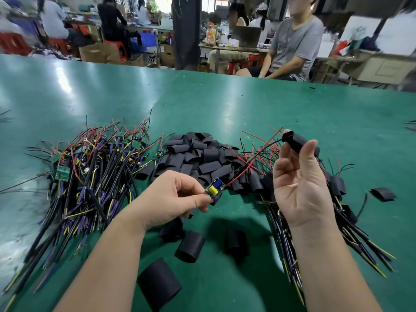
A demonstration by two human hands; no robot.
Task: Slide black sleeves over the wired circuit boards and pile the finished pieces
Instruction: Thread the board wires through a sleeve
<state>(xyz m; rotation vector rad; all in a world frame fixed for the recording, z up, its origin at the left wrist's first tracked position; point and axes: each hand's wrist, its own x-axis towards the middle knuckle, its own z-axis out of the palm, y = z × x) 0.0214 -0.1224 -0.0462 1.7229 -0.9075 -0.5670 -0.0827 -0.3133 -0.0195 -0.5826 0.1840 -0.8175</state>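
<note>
We pinched the circuit board (214, 190) in our left hand (173, 194); our right hand (299, 190) gripped a sleeve (298, 144) aloft, presumably so the wires (252, 163) ran taut for sliding.

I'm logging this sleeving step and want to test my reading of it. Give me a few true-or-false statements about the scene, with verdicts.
1. The left hand pinches a circuit board that carries a yellow part. True.
2. The right hand lies flat on the table. False: it is raised and holds a black sleeve in its grip.
3. The heap of loose sleeves lies between the unsleeved boards and the sleeved pieces. True.
4. The board in the left hand is already covered by a sleeve. False: it is bare, and the sleeve is in the other hand.
5. The table is red. False: it is green.
</note>
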